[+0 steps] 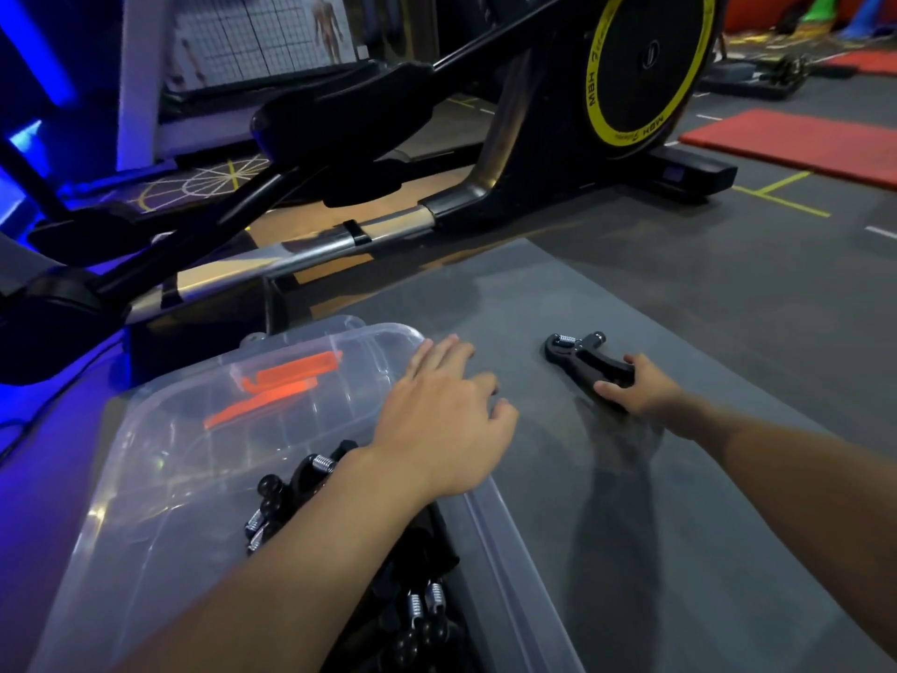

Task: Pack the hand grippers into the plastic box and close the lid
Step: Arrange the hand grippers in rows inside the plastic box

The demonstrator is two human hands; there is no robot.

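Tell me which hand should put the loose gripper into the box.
Right: the right hand grips the hand gripper on the mat, while the left hand rests open at the plastic box rim.

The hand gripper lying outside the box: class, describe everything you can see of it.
The hand gripper is black, plastic-looking, with two handles meeting at a head that carries a small metal coil spring and a knob. It lies flat on the grey mat, right of the clear plastic box. The right hand grips its near end, fingers curled over the handles.
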